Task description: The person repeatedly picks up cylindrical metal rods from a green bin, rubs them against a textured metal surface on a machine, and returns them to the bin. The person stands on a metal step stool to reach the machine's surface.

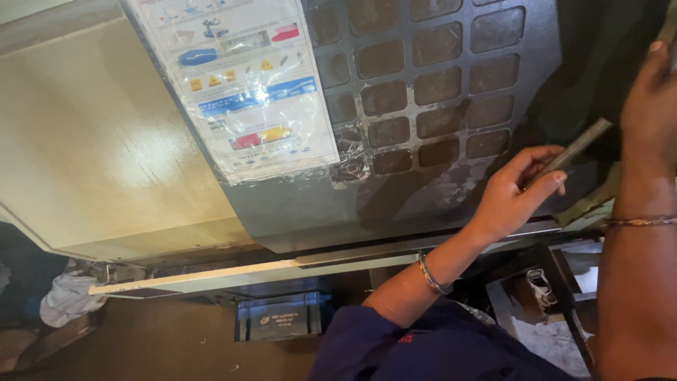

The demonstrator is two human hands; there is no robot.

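Observation:
My left hand (518, 194) reaches up from a dark blue sleeve and pinches a thin flat grey metal bar (578, 147) between thumb and fingers. The bar points up and to the right, against the dark machine panel (296, 212). A metal bangle (431, 276) sits on that wrist. My right hand (652, 95) is raised at the frame's right edge, above a thin bracelet (642, 221). Its fingers curl at the top corner and are partly cut off, so what it touches is hidden.
The panel carries a grid of worn square keys (423, 92) and a laminated picture sheet (247, 85) under torn plastic. A cream machine cover (99, 148) lies to the left. Below are a pale ledge (211, 276), a dark metal box (282, 317), white rags (67, 296) and a metal frame (564, 289).

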